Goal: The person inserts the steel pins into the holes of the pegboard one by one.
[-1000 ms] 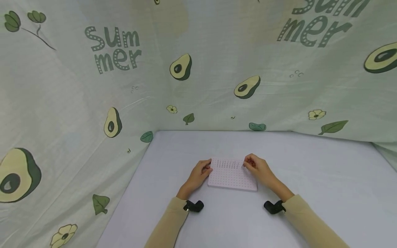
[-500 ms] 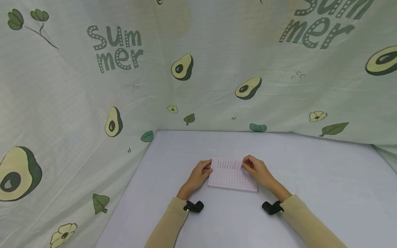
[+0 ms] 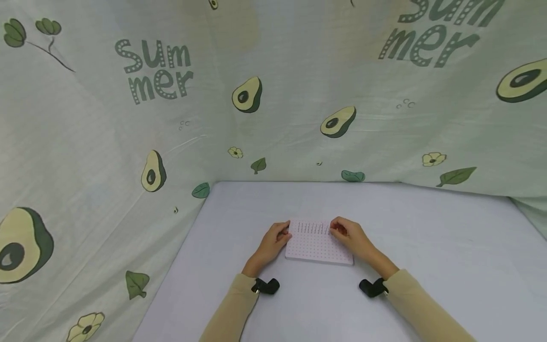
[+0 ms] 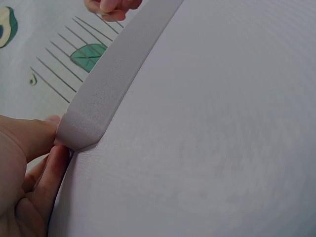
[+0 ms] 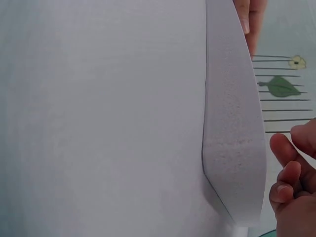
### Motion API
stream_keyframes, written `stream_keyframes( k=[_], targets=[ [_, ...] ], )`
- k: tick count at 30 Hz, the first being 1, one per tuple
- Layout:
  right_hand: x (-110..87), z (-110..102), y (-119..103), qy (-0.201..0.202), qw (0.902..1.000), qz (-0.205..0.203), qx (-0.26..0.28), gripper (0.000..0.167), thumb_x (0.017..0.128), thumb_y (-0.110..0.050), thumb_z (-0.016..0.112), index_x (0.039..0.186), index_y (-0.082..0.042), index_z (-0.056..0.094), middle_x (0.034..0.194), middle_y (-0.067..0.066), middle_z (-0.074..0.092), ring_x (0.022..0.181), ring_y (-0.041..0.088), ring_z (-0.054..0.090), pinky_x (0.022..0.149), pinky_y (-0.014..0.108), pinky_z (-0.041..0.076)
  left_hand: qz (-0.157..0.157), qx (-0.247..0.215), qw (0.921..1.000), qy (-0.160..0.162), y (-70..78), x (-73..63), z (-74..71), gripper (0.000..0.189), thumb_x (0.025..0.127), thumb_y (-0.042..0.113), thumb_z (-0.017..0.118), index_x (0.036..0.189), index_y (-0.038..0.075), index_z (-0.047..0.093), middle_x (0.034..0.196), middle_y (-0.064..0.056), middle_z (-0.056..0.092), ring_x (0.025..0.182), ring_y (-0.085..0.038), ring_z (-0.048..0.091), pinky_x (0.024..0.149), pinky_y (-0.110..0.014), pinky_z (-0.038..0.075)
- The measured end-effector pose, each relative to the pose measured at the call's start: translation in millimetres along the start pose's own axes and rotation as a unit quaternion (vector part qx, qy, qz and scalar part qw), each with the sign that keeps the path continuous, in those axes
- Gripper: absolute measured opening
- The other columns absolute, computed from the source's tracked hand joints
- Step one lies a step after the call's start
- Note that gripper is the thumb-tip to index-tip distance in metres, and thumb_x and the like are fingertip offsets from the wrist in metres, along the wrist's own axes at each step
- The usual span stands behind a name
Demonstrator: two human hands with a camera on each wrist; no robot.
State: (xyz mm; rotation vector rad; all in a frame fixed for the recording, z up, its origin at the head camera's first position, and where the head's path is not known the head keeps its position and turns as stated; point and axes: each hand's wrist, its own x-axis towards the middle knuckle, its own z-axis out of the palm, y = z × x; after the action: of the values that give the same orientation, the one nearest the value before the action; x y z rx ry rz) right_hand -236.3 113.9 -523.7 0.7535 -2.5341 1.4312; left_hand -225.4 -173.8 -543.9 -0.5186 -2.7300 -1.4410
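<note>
A pale pink board (image 3: pixel 318 244) dotted with small holes lies on the white table. Several thin dark metal pins (image 3: pixel 309 228) stand in a row along its far part; the left wrist view shows them as long thin pins (image 4: pixel 64 70) rising above the board's side. My left hand (image 3: pixel 271 242) grips the board's left edge, thumb on top and fingers against the side. At the right end of the row, my right hand (image 3: pixel 348 237) has thumb and index finger together on the upper end of a pin (image 5: pixel 277 132), its other fingers curled. The pin's lower end is hard to see.
White cloth table (image 3: pixel 410 228) surrounds the board. Behind and to the left hangs a pale green curtain (image 3: pixel 282 61) printed with avocados and leaves. A black wrist camera (image 3: pixel 267 286) sits on the left sleeve, another black wrist camera (image 3: pixel 372 288) on the right.
My right hand has shifted slightly left and nearer along the board's far right part. The left hand stays on the board's left edge, and the board has hardly moved.
</note>
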Motion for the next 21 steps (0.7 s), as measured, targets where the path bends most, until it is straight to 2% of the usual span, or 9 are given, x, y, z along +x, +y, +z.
stream_keyframes(
  k=[7,16,21],
  targets=[
    [0.5,-0.8,0.1,-0.004,0.9997,0.002,-0.025,0.006,0.096,-0.009,0.066,0.099,-0.004,0.065,0.084,-0.002,0.057,0.076,0.013,0.05,0.065,0.025,0.044,-0.001,-0.007,1.0,0.001,-1.8,-0.1,-0.2,0.048,0.102,0.012,0.058,0.146,-0.002,0.046,0.116,-0.01,0.054,0.106,-0.019,0.053,0.097,-0.032,0.047],
    [-1.3,-7.3,-1.6,-0.017,0.9995,0.008,-0.023,0.006,0.094,-0.003,0.068,0.099,-0.006,0.066,0.084,-0.002,0.058,0.077,0.014,0.051,0.066,0.025,0.044,0.001,-0.009,1.0,0.001,-0.7,-1.5,-0.2,0.047,0.102,0.014,0.059,0.145,-0.002,0.048,0.116,-0.01,0.054,0.106,-0.019,0.054,0.095,-0.03,0.048],
    [-6.8,-17.3,1.4,-0.008,0.9995,0.016,-0.027,0.006,0.094,-0.003,0.068,0.098,-0.005,0.065,0.084,-0.002,0.059,0.077,0.014,0.051,0.066,0.024,0.045,-0.003,-0.012,0.9999,0.005,0.1,-2.3,-1.4,0.045,0.103,0.018,0.056,0.144,0.0,0.049,0.123,-0.012,0.057,0.111,-0.023,0.055,0.098,-0.036,0.047]
  ],
)
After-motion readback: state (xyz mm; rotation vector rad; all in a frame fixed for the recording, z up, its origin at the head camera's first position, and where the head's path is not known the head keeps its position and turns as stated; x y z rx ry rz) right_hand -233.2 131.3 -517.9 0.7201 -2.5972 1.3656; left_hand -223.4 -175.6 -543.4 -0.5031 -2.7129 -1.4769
